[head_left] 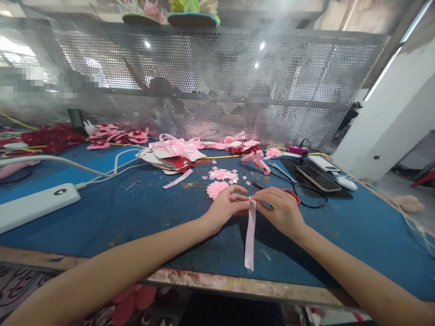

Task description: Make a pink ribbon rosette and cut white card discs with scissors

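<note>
A pale pink ribbon strip (250, 240) hangs down between my two hands over the blue table. Its upper end is pinched by my left hand (227, 206) from one side and my right hand (280, 210) from the other, thumbs and fingertips close together there. Just beyond my left hand lies a pink ruffled rosette (216, 189), with a second pile of pink petals (222, 174) and small pale squares behind it. Red-handled scissors (292, 196) lie partly hidden behind my right hand. Farther back rests a pink glue gun (257, 159).
A phone (317, 177) lies on a black mat at the right, near a white power bank (321, 163). White card pieces and pink ribbons (178, 147) are heaped at the back. A white power strip (37, 206) with cables lies left. A perforated metal screen (217, 81) stands behind the table.
</note>
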The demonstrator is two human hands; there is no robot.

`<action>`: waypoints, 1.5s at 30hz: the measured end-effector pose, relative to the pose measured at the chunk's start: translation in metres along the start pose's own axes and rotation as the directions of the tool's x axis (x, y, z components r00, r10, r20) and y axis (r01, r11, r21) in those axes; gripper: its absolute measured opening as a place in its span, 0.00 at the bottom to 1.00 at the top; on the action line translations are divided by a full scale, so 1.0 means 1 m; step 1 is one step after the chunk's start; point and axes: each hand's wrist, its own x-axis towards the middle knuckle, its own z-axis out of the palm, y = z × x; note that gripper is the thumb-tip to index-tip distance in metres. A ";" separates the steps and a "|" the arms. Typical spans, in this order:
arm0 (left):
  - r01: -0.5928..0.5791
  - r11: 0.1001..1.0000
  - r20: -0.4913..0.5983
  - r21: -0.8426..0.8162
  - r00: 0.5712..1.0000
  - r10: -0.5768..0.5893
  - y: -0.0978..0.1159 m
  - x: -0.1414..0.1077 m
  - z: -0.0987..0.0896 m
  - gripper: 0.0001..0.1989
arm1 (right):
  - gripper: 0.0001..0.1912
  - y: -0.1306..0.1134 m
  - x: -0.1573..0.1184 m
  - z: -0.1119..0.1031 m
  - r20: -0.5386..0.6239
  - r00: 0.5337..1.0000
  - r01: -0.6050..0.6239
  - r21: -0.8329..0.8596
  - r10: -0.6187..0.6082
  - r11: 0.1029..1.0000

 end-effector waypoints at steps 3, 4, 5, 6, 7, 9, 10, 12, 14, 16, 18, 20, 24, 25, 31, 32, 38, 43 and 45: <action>-0.019 1.000 -0.007 0.011 1.000 0.019 -0.002 0.001 -0.002 0.22 | 0.07 -0.003 0.001 0.000 0.027 0.974 -0.225 0.156 0.224 0.962; -0.025 0.999 -0.011 0.021 1.000 0.025 -0.002 0.002 -0.003 0.22 | 0.08 -0.003 0.002 0.001 0.053 0.945 -0.327 0.222 0.323 0.919; -0.032 0.999 -0.016 0.037 0.999 0.032 -0.002 0.002 -0.003 0.21 | 0.09 -0.003 0.002 0.001 0.090 0.906 -0.422 0.280 0.414 0.863; -0.041 0.997 -0.018 0.060 0.999 0.042 -0.002 0.002 -0.004 0.21 | 0.10 -0.003 0.003 0.001 0.133 0.866 -0.497 0.323 0.482 0.805; -0.053 0.995 -0.018 0.088 0.998 0.055 -0.002 0.003 -0.004 0.20 | 0.11 -0.003 0.004 0.001 0.177 0.834 -0.549 0.350 0.522 0.759; -0.086 0.984 -0.008 0.155 0.996 0.088 -0.001 0.003 -0.005 0.19 | 0.12 -0.002 0.005 0.002 0.257 0.798 -0.602 0.361 0.544 0.712; -0.104 0.976 0.002 0.191 0.994 0.105 -0.001 0.003 -0.005 0.19 | 0.12 -0.001 0.005 0.002 0.285 0.791 -0.612 0.357 0.541 0.706; -0.137 0.958 0.029 0.250 0.990 0.134 0.000 0.002 -0.005 0.17 | 0.12 0.000 0.006 0.003 0.315 0.784 -0.620 0.352 0.535 0.701; -0.162 0.947 0.055 0.278 0.987 0.153 0.000 0.001 -0.005 0.15 | 0.11 0.001 0.005 0.004 0.317 0.775 -0.632 0.356 0.547 0.688; -0.173 0.944 0.069 0.281 0.985 0.159 0.001 0.001 -0.005 0.14 | 0.11 0.002 0.005 0.006 0.314 0.763 -0.647 0.370 0.566 0.667; -0.175 0.942 0.069 0.285 0.984 0.162 0.001 0.000 -0.005 0.14 | 0.12 0.003 0.004 0.007 0.317 0.752 -0.659 0.390 0.578 0.643; -0.176 0.938 0.062 0.299 0.984 0.165 0.001 0.000 -0.006 0.14 | 0.12 0.004 0.004 0.007 0.322 0.743 -0.669 0.405 0.587 0.623; -0.165 0.935 0.049 0.314 0.986 0.158 0.002 0.000 -0.005 0.14 | 0.11 0.003 0.004 0.006 0.300 0.745 -0.665 0.399 0.596 0.631; -0.163 0.935 0.049 0.314 0.987 0.156 0.001 0.000 -0.005 0.14 | 0.10 0.002 0.005 0.006 0.288 0.755 -0.654 0.390 0.589 0.648; -0.159 0.936 0.075 0.313 0.987 0.143 -0.001 0.000 -0.003 0.14 | 0.07 0.000 0.005 0.005 0.261 0.803 -0.596 0.347 0.536 0.724; -0.165 0.935 0.072 0.312 0.986 0.150 -0.001 0.000 -0.003 0.13 | 0.08 0.000 0.004 0.006 0.278 0.791 -0.612 0.354 0.546 0.707; -0.195 0.922 0.073 0.335 0.981 0.181 -0.001 0.001 -0.002 0.13 | 0.09 0.004 0.005 0.008 0.330 0.775 -0.631 0.358 0.539 0.688; -0.217 0.932 0.164 0.291 0.971 0.175 -0.003 0.002 -0.003 0.08 | 0.10 0.005 0.005 0.007 0.288 0.785 -0.619 0.342 0.548 0.707; -0.194 0.928 0.184 0.317 0.973 0.140 -0.004 0.002 -0.004 0.07 | 0.10 0.005 0.004 0.009 0.317 0.760 -0.650 0.354 0.568 0.673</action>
